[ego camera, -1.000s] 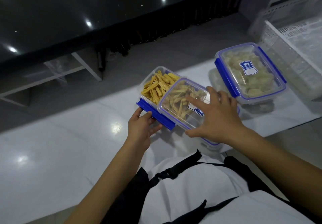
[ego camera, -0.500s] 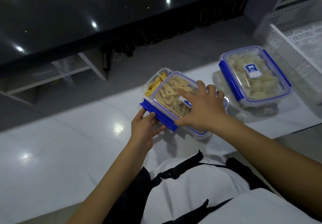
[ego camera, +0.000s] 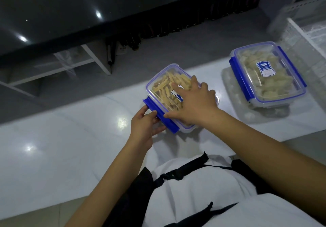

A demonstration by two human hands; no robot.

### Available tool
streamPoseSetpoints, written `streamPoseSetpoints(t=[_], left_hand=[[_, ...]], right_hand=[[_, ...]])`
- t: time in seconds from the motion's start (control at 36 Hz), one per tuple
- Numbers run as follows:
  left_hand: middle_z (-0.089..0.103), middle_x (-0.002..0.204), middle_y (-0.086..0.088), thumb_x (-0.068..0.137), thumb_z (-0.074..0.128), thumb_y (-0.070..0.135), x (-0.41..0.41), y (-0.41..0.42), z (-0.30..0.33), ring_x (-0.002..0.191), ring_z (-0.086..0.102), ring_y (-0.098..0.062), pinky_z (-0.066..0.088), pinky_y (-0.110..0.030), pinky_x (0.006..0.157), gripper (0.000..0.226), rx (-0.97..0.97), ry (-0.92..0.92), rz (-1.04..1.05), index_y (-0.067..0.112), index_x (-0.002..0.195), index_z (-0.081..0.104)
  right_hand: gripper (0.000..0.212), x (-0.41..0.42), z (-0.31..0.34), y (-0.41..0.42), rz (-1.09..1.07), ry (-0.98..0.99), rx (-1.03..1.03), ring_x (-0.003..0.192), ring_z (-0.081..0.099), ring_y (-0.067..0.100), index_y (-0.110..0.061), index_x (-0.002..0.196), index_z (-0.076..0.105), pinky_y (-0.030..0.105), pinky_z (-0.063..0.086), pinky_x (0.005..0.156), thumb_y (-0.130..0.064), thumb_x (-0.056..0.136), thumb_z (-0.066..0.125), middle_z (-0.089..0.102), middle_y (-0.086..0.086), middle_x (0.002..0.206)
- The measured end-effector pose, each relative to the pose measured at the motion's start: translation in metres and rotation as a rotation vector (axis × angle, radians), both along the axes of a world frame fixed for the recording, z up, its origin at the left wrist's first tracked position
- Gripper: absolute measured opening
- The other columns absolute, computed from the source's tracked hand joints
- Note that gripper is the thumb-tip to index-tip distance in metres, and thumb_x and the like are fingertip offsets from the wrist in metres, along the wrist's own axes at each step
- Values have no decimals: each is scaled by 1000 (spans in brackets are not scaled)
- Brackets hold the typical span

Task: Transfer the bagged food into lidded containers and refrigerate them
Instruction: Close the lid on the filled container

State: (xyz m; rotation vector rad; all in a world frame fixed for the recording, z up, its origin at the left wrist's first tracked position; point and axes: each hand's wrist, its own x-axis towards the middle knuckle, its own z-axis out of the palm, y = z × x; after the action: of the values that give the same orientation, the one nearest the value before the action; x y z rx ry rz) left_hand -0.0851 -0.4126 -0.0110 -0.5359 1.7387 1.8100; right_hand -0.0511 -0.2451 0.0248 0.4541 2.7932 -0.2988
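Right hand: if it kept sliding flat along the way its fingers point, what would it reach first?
The right hand lies flat on the clear lid of the container of yellow sticks, fingers aimed up-left. It would probably cross the lid to its far rim, then pass over bare grey floor; depth is unclear.

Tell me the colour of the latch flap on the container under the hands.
Blue. The latch flap shows best in the head view, the only one.

The right hand point(ego camera: 195, 106) pressed flat on the lid point(ego camera: 164, 89) of the box of yellow sticks point(ego camera: 187, 129) while the left hand point(ego camera: 143, 122) held its blue clip point(ego camera: 159, 116) near the table's point(ego camera: 70, 138) front edge.
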Motion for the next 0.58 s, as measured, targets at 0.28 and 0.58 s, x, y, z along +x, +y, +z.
streamPoseSetpoints(t=[0.28,0.58], left_hand=[[75,90,6,93,71,22,3,-18,11,85,74,-7,58,-24,57,46,-158,239,-143,32,136,60],[64,110,10,88,75,25,13,-10,15,91,68,-12,59,-27,53,76,-228,221,-284,45,151,36]], right_hand=[[81,35,15,-2,102,-101,-36,115,60,41,-43,153,22,41,48,92,-73,85,51,8,18,165],[74,32,20,-1,108,-107,-28,118,59,38,-43,153,26,40,48,94,-70,88,50,18,18,162]])
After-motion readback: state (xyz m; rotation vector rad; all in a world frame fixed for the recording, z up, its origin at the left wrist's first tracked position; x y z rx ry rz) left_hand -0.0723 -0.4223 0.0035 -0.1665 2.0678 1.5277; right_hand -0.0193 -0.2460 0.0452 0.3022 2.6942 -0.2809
